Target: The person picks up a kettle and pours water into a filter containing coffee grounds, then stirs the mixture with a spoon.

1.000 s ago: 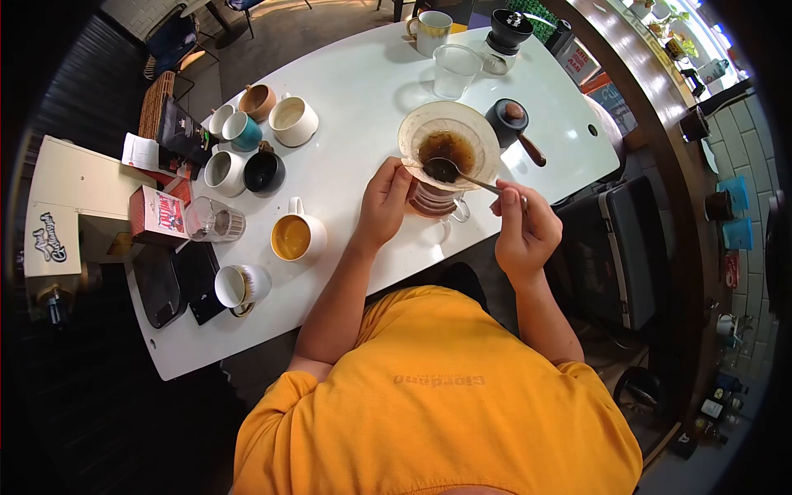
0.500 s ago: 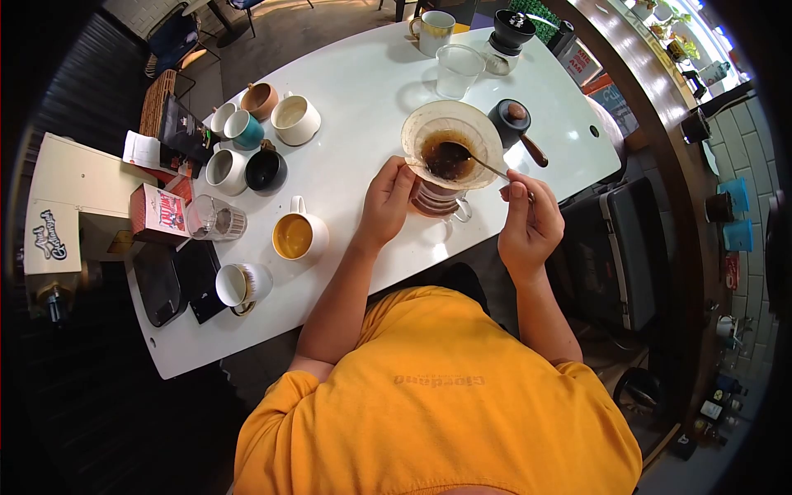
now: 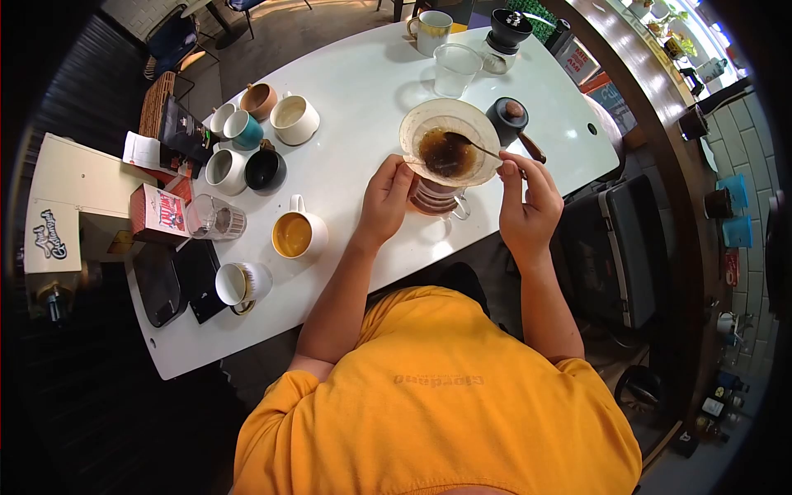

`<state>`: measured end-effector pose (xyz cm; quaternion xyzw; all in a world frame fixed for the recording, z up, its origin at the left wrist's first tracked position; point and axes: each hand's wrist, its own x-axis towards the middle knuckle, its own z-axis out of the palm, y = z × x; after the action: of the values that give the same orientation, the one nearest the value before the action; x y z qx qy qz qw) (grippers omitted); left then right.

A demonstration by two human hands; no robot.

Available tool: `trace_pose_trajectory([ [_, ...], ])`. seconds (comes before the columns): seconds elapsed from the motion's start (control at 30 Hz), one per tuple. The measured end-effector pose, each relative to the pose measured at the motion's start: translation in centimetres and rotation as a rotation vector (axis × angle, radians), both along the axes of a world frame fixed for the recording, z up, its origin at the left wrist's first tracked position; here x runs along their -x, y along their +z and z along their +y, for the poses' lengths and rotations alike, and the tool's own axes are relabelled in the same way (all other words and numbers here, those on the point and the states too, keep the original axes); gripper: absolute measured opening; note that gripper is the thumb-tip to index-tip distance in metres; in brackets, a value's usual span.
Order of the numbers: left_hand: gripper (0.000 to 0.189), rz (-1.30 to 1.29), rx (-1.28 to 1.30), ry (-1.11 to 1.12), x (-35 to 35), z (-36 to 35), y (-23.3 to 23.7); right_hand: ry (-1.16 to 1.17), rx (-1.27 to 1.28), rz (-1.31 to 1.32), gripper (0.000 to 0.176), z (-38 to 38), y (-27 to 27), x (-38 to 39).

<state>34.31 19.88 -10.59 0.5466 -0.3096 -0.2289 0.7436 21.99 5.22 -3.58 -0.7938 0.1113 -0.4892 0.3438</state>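
A cone dripper with a paper filter (image 3: pixel 417 124) holds dark brown liquid with some foam and sits on a glass server (image 3: pixel 436 200). My left hand (image 3: pixel 386 198) pinches the near left rim of the dripper. Between the thumb and fingers of my right hand (image 3: pixel 530 202) is the handle of a metal spoon (image 3: pixel 488 152), whose tip dips into the liquid. Right of the dripper stands a dark lidded pot (image 3: pixel 506 118) with a wooden handle. A clear plastic cup (image 3: pixel 456 70) is behind the dripper.
Several cups, one of them teal (image 3: pixel 244 129), stand at the back left of the white table (image 3: pixel 355 91). Nearer are a mug of yellow-brown liquid (image 3: pixel 299 234), a glass (image 3: pixel 216 218), a white cup (image 3: pixel 243 284) and a phone (image 3: pixel 158 280). A hand grinder (image 3: pixel 508 35) stands at the back.
My right hand has moved slightly up and left toward the dripper's rim. The spoon's bowl has shifted within the liquid, and the foam pattern differs.
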Motion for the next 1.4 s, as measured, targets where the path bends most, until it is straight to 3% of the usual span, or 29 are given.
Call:
trace_pose_trajectory([
  [0.77, 0.026, -0.011, -0.001, 0.01, -0.1, -0.2, -0.3, 0.095, -0.027, 0.175, 0.007, 0.8, 1.1, 0.3],
  [1.4, 0.023, -0.006, -0.003, 0.029, 0.0, -0.2, -0.5, 0.132, -0.125, 0.086, 0.009, 2.0, 0.8, 1.9],
])
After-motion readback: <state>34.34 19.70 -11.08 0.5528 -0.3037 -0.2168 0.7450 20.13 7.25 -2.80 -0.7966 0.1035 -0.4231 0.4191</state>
